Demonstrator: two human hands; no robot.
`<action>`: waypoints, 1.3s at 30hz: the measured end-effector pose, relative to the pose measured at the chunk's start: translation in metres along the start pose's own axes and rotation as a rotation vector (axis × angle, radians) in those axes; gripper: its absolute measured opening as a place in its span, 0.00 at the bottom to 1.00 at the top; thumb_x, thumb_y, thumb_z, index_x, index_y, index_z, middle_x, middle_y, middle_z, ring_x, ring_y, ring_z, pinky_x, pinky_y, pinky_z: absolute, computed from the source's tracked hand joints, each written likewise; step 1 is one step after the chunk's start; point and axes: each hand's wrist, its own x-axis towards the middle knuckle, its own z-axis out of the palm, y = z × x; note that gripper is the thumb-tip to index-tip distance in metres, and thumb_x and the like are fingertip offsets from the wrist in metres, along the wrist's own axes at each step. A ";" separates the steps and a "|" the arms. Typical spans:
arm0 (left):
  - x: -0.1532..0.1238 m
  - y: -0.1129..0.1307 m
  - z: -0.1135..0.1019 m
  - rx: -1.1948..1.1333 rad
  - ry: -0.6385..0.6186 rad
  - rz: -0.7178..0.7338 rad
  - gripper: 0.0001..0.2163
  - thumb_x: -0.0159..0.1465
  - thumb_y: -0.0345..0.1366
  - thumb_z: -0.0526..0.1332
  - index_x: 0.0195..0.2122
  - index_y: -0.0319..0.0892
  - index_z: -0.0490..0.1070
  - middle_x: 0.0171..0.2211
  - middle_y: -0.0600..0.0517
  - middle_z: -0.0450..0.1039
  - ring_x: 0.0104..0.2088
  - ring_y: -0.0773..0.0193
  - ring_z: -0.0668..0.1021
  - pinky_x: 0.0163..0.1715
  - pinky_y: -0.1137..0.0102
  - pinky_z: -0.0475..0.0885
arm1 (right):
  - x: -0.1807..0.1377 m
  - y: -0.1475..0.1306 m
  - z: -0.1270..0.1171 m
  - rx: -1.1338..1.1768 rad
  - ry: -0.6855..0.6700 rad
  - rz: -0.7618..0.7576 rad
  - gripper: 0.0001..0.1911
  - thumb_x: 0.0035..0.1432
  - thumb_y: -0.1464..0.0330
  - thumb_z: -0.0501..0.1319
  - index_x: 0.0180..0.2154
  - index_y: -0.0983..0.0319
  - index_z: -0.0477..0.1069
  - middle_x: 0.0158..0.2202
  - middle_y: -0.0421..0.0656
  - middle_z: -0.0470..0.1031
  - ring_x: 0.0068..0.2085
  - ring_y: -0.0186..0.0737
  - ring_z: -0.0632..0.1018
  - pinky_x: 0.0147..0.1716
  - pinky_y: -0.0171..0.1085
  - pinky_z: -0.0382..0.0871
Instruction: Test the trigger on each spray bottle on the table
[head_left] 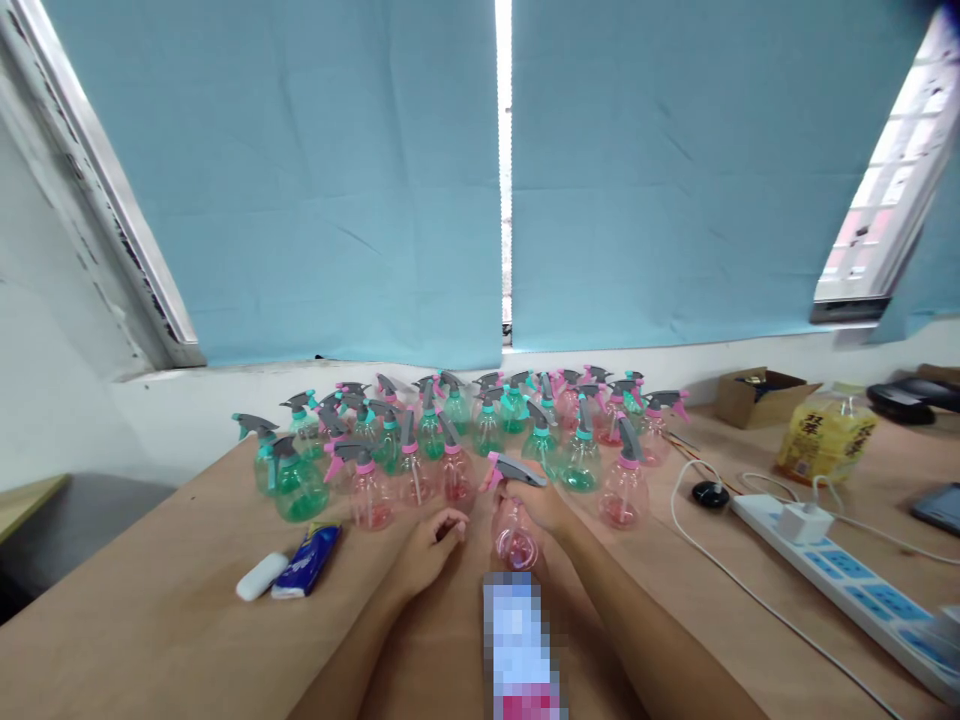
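Observation:
My right hand (541,508) is wrapped round a pink clear spray bottle (514,540) with a grey and pink trigger head, tilted toward me over the wooden table (150,620). Just left of it, my left hand (429,548) rests on the table with its fingers curled loosely and nothing visible in them. Behind both hands stand several green and pink spray bottles (450,430) with grey trigger heads, in rows near the wall.
A blue tissue packet (307,560) and a small white object (261,576) lie at the left. A white power strip (840,570) with cables, a yellow bottle (825,435) and a cardboard box (761,395) are at the right. A blurred patch (521,645) sits near me.

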 end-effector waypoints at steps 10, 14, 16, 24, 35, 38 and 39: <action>0.000 0.000 0.001 0.008 0.003 -0.010 0.14 0.68 0.46 0.54 0.40 0.42 0.73 0.32 0.53 0.74 0.33 0.62 0.74 0.34 0.71 0.65 | -0.001 -0.006 0.004 -0.031 -0.034 0.008 0.12 0.43 0.74 0.55 0.30 0.60 0.74 0.20 0.36 0.71 0.23 0.34 0.71 0.28 0.34 0.67; -0.001 0.000 0.000 -0.003 0.004 -0.004 0.14 0.68 0.46 0.54 0.41 0.42 0.73 0.33 0.52 0.74 0.34 0.62 0.74 0.36 0.71 0.67 | 0.000 -0.007 0.004 -0.003 -0.050 0.026 0.13 0.43 0.73 0.55 0.31 0.60 0.75 0.20 0.37 0.71 0.23 0.36 0.72 0.27 0.34 0.67; -0.001 0.001 0.000 0.007 0.010 0.002 0.14 0.68 0.46 0.54 0.40 0.42 0.73 0.33 0.52 0.74 0.34 0.61 0.74 0.37 0.71 0.67 | 0.001 -0.005 0.005 0.011 -0.048 0.023 0.11 0.42 0.73 0.55 0.29 0.60 0.74 0.21 0.37 0.71 0.23 0.36 0.72 0.26 0.34 0.67; -0.001 0.002 0.000 0.008 0.006 0.014 0.13 0.68 0.45 0.54 0.41 0.43 0.73 0.32 0.53 0.74 0.35 0.61 0.75 0.37 0.70 0.67 | 0.001 -0.010 0.007 -0.016 -0.024 0.012 0.09 0.40 0.73 0.55 0.25 0.60 0.72 0.18 0.35 0.69 0.22 0.35 0.72 0.25 0.33 0.65; -0.004 0.005 0.000 0.008 0.016 0.022 0.14 0.67 0.46 0.54 0.39 0.42 0.73 0.34 0.51 0.75 0.37 0.60 0.75 0.39 0.70 0.68 | 0.003 -0.006 0.009 0.002 -0.009 0.017 0.06 0.39 0.72 0.55 0.21 0.61 0.69 0.20 0.38 0.69 0.23 0.36 0.72 0.24 0.33 0.64; -0.004 0.004 0.000 0.014 0.019 0.023 0.14 0.67 0.46 0.54 0.39 0.43 0.73 0.35 0.51 0.76 0.37 0.59 0.75 0.39 0.70 0.68 | 0.002 -0.007 0.010 -0.011 -0.002 0.012 0.07 0.38 0.73 0.54 0.22 0.61 0.70 0.21 0.38 0.71 0.24 0.36 0.72 0.23 0.33 0.64; -0.004 0.004 0.000 0.016 0.018 0.021 0.14 0.67 0.46 0.54 0.40 0.43 0.73 0.35 0.51 0.76 0.37 0.60 0.75 0.39 0.70 0.68 | 0.001 -0.008 0.010 -0.025 -0.007 0.013 0.09 0.38 0.73 0.54 0.24 0.61 0.71 0.22 0.39 0.72 0.24 0.36 0.73 0.23 0.33 0.64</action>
